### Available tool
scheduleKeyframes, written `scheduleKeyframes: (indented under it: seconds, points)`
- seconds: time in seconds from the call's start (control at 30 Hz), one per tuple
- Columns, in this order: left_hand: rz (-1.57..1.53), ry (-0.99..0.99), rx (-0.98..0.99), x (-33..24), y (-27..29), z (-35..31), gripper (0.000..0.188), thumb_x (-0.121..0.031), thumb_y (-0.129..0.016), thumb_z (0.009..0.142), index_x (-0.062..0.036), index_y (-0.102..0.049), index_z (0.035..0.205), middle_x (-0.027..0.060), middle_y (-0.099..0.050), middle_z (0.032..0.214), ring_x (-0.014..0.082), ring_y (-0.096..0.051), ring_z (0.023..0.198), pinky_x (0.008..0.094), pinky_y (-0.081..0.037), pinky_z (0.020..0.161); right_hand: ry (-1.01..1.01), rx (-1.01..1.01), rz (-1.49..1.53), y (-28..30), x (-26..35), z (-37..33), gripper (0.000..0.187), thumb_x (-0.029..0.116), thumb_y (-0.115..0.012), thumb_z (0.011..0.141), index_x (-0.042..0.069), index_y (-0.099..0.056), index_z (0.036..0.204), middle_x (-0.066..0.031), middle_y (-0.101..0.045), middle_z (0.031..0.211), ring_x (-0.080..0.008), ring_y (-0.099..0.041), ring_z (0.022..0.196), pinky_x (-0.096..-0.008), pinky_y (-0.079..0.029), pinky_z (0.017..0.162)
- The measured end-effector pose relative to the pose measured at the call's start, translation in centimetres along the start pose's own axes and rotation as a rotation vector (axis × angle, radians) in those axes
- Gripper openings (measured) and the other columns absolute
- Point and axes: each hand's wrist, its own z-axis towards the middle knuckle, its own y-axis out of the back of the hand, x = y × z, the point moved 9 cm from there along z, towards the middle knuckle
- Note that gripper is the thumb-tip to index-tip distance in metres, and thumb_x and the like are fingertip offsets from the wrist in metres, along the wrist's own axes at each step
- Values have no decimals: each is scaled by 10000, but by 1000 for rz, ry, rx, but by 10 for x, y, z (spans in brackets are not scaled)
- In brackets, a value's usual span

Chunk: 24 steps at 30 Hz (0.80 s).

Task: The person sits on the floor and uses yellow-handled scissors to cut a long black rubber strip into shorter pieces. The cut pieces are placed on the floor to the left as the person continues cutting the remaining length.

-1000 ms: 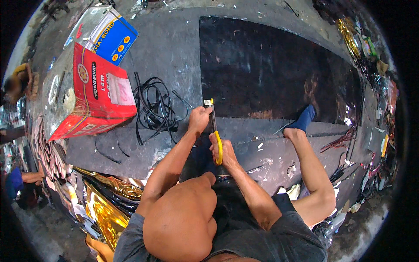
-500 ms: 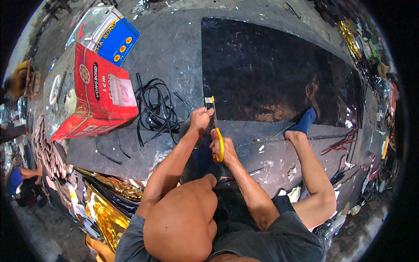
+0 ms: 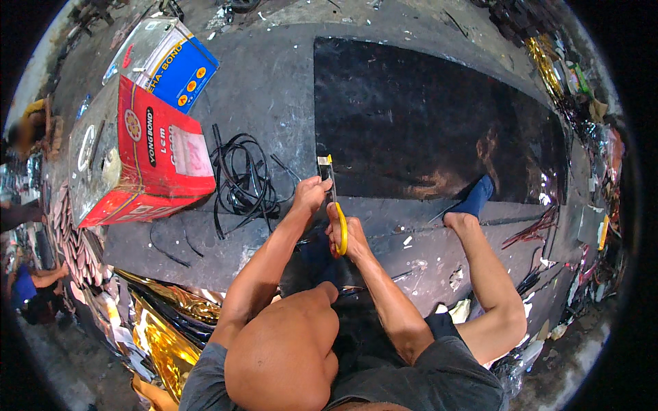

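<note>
Tangled flat black strips: could be snagged by the left forearm if it is swung outward.
Left bare hand: fingers are curled beside the blades of the yellow-handled metal scissors; whether anything is pinched cannot be told. A fingertip could be nicked if the blades slip.
Right bare hand: the scissors' handle is gripped; aim could be skewed by wrist twist.
Broad flat black sheet: laid out beyond both hands; could be shifted if pressure from the blue-covered foot is eased.

Dark fisheye rim; glinting gold foil
</note>
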Motion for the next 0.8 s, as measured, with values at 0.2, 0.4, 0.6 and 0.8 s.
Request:
scheduleKeyframes:
  seconds: [0.2,0.4,0.6,0.8]
  points:
    - [-40,-80,101,-11,-2,-12,275,-235,-596,923,-133,-539,673,-58,-460,550,57,-353,436,248,-253,420,39,-15,-46,5,25,14,818,741,-382,861,-16,-528,591,-96,-489,466,-208,-546,398,-337,-415,386]
    - [-45,-116,104,-15,0,-14,282,-258,-580,933,-146,-543,677,-73,-455,565,42,-364,469,236,-242,448,68,-6,-42,5,35,29,817,730,-387,867,-7,-521,540,-103,-494,476,-208,-549,408,-336,-424,390]
    - [-95,-82,162,-21,-2,-22,252,-280,-604,913,-153,-554,701,-71,-454,581,42,-361,472,238,-225,442,142,-51,-37,11,57,53,843,737,-388,861,-38,-606,612,-114,-523,500,-208,-553,411,-337,-438,399]
    - [-45,-102,138,-34,1,-34,245,-279,-599,913,-149,-554,711,-65,-447,569,44,-365,457,225,-238,426,212,-92,-120,19,88,65,911,778,-357,838,-62,-646,641,-143,-562,520,-240,-591,460,-368,-458,453]
